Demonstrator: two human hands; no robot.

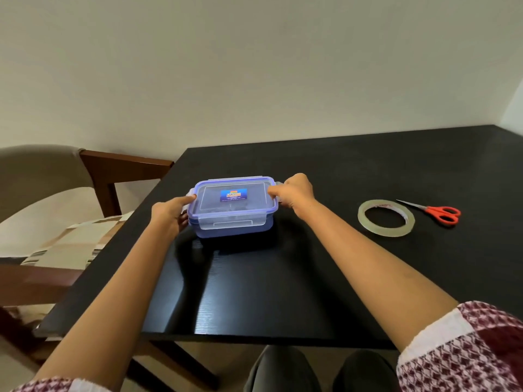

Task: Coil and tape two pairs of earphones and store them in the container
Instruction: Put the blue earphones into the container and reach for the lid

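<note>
The person sits at the near edge of a black table (325, 278) with both arms stretched out to a blue-rimmed plastic container (232, 219) that stands in the middle of it, its clear lid (235, 203) on top. The left hand (169, 213) cups the container's left end, thumb up against the lid's rim and fingers wrapped round the side wall, while the right hand (294, 195) closes over the right end with the fingertips curled at the side clasp there. Holding it from both ends like this looks meant to steady the box and work the side clasps together; whether they are being pressed down or prised up I cannot tell, though the long near clasp lies flat against the wall. Through the lid something dark and tangled shows inside, which could well be the earphones, but it is too murky to say how many or whether they are coiled and taped. No earphones lie loose on the table. Well to the right, a roll of clear tape (386, 218) lies flat, and just beyond it red-handled scissors (435, 213), both out of the way yet within reach of the right hand. A chair (93, 176) stands at the table's left.
</note>
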